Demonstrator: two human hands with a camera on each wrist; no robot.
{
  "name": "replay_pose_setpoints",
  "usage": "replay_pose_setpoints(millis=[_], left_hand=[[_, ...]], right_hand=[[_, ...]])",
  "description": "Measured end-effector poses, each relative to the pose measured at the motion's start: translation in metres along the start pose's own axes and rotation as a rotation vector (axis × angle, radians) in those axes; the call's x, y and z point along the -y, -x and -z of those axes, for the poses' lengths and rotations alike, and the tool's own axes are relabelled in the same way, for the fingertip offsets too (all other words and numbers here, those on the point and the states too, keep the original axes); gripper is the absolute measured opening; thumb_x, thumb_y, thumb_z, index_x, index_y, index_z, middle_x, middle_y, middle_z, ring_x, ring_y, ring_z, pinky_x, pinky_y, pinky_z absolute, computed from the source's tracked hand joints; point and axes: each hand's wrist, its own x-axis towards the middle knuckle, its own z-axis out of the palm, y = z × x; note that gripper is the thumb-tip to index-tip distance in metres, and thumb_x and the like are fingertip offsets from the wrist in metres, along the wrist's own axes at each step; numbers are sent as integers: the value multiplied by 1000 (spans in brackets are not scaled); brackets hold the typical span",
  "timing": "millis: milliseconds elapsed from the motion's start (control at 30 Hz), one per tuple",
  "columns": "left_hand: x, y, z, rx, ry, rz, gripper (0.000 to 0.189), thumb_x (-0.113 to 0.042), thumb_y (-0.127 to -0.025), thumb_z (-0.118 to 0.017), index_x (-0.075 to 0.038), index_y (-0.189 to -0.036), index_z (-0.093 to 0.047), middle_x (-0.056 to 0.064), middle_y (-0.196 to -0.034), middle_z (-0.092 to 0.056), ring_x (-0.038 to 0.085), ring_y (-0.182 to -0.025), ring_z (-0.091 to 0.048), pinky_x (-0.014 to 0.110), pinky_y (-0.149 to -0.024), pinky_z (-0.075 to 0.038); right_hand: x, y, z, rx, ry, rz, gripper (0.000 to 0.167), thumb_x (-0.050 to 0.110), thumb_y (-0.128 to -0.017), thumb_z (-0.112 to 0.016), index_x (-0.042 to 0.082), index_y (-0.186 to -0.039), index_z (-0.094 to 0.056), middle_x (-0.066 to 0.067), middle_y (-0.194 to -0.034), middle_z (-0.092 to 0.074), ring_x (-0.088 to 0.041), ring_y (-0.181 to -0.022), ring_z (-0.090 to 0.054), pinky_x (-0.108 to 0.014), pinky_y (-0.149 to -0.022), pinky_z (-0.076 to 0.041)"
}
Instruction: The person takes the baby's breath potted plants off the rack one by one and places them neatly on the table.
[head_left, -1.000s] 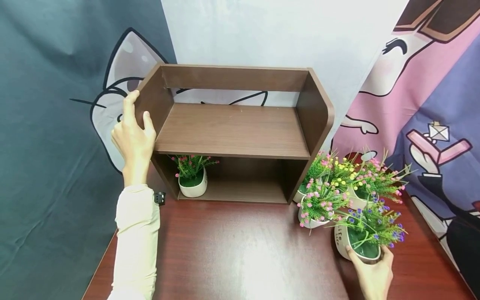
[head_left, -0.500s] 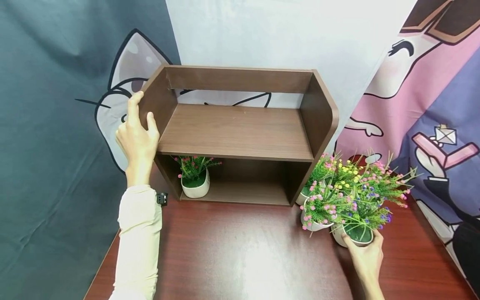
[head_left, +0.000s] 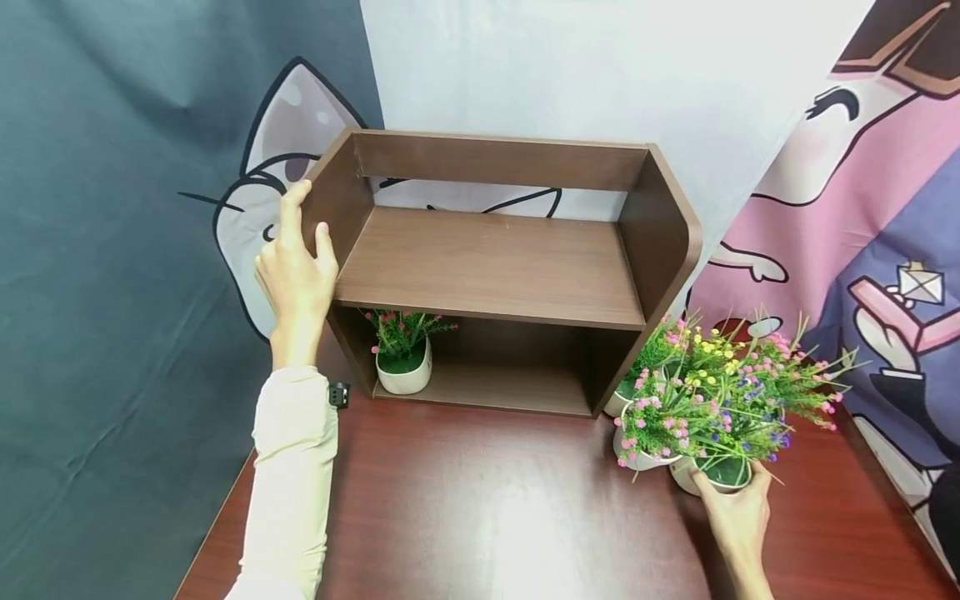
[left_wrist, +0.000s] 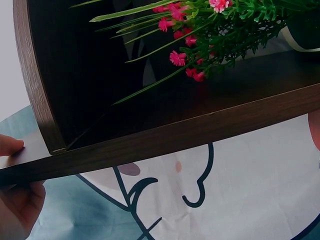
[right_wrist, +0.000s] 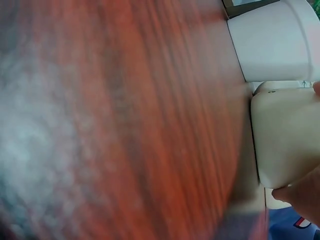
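Note:
A brown two-tier shelf [head_left: 487,262] stands on the table. My left hand [head_left: 297,271] grips its left side panel, with thumb and fingers on opposite faces of the board in the left wrist view [left_wrist: 22,207]. My right hand [head_left: 738,517] holds a white pot [right_wrist: 285,137] of purple-blue artificial flowers [head_left: 750,425] by its near side, thumb and fingers around it. This pot sits close beside a white pot of pink flowers [head_left: 663,425], right of the shelf. In the lower tier, at the left, stands another white pot [head_left: 405,379] with dark pink flowers.
Behind the held pot cluster more potted plants, with yellow flowers [head_left: 708,354] and pink flowers [head_left: 787,367]. The shelf's right panel [head_left: 660,233] rises next to them. A reddish-brown table [head_left: 487,492] spreads in front. Printed curtains [head_left: 817,200] hang behind and at the sides.
My right hand has moved the purple-blue flower pot left and back, up against the other pots. The left hand stays on the shelf panel. The head view has shifted slightly left.

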Motion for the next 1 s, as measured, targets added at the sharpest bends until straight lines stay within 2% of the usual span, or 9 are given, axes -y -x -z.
replay_pose_setpoints(millis=[167,367,533,633,733,833,933,1000], left_hand=[[1,1,1,4,-9,5,42,-19,-93,-51,-28,-134,-46,18,-56,-48,32,-47,-36,38,-50,-24],[1,-2,0,4,-11,1,42,-19,-93,-51,-28,-134,-46,18,-55,-48,34,-47,-39,38,-51,-26],[1,-2,-4,2,-7,1,41,-19,-93,-51,-28,-133,-46,18,-56,-49,34,-47,-40,38,-50,-26],[0,-2,-5,6,-4,-2,41,-20,-93,-51,-28,-133,-46,18,-56,-48,33,-46,-39,38,-50,-25],[0,-2,-5,4,-7,-1,41,-20,-93,-50,-28,-133,-46,18,-56,-48,33,-46,-39,37,-50,-25],[2,-2,-4,-4,-11,4,41,-20,-93,-50,-28,-133,-47,18,-56,-48,33,-47,-38,37,-50,-25],[2,-1,-3,-9,-14,6,41,-19,-93,-51,-28,-133,-47,18,-55,-47,32,-46,-38,37,-50,-25],[2,0,-4,-8,-12,2,41,-20,-93,-51,-28,-133,-47,17,-56,-48,32,-46,-37,38,-50,-25]], right_hand=[[2,1,-1,55,26,-9,79,24,-77,-71,0,-138,-26,-31,-121,-45,-44,-108,-43,-52,-86,-28],[3,1,2,90,28,12,83,24,-80,-68,0,-142,-19,-33,-131,-38,-48,-116,-39,-54,-93,-26],[5,10,9,87,-19,21,88,23,-81,-69,4,-146,-13,-28,-141,-30,-43,-123,-35,-48,-102,-23],[12,25,21,27,-66,18,85,20,-81,-69,8,-146,-16,-21,-146,-27,-33,-130,-31,-38,-106,-20],[25,43,33,-85,-161,33,78,11,-81,-69,12,-145,-25,-12,-147,-31,-19,-134,-29,-25,-106,-19],[39,64,39,-180,-348,65,70,-4,-78,-68,9,-140,-36,-5,-141,-43,-11,-129,-36,-18,-102,-23],[44,86,35,-166,-582,111,64,-15,-78,-61,3,-135,-41,-3,-134,-49,-12,-126,-41,-18,-101,-25],[41,101,28,-112,-692,159,61,-19,-78,-57,-2,-134,-41,-4,-131,-51,-13,-124,-43,-19,-101,-26]])
